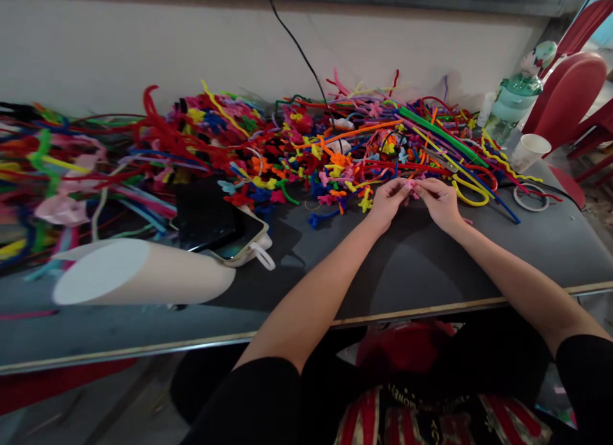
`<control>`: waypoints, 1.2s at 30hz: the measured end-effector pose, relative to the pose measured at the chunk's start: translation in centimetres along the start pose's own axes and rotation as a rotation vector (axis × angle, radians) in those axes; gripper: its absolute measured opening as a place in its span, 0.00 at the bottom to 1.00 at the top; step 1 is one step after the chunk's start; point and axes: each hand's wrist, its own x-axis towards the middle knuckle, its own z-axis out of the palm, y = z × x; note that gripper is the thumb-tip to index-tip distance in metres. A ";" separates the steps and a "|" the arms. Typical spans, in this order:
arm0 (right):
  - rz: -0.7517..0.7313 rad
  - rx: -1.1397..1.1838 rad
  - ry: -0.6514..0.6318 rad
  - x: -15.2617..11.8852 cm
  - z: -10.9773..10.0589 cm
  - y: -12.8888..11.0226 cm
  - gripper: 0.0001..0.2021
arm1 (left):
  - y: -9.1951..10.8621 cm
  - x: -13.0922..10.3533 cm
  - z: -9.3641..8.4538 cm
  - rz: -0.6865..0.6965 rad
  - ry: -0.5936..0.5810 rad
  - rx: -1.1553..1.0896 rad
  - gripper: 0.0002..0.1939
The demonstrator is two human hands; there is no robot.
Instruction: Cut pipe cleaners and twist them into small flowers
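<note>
Pinching a small pink piece (410, 185) of fuzzy stem, the two hands meet fingertip to fingertip just above the table (393, 272). Thumb and fingers of the left hand (389, 202) close on one side of it, and those of the right hand (439, 205) close on the other; the fingers partly cover it, so its full shape cannot be told.

Just beyond the hands, a heap of colored fuzzy stems (287, 145) spreads far off to the left. A yellow flower-like twist (366, 200) lies just beside the left hand, and a long green stem (443, 135) slants across the heap beyond the right hand. Near the right hand, on its outer side, are a yellow loop (472, 201) and a blue stem (502, 205), with a pale ring (530, 207) farther right. Beyond that ring stand a paper cup (530, 152) and a green-tinted clear bottle (512, 106).

Well to the left of the left hand lie a phone (246, 237) in a pale case with a strap and, past it and nearer the person, a pale cylinder (186, 279). A black cable (301, 52) runs down into the heap, beyond the hands and to their left.
</note>
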 end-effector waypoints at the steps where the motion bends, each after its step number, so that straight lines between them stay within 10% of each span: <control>1: -0.052 -0.076 -0.002 -0.2 -0.1 -0.2 0.15 | -0.1 0.1 -0.1 -0.009 -0.001 0.001 0.23; 9: -0.165 -0.344 0.005 -0.6 -0.7 -0.7 0.14 | 0.0 0.0 -0.1 -0.037 0.026 0.015 0.15; 19: 0.090 0.023 -0.067 0.3 -1.3 0.0 0.16 | 2.3 -1.4 0.6 0.287 0.099 0.547 0.14; 36: 0.097 0.145 0.125 -0.2 0.2 0.1 0.11 | -0.5 -1.0 1.9 -0.041 0.136 -0.127 0.17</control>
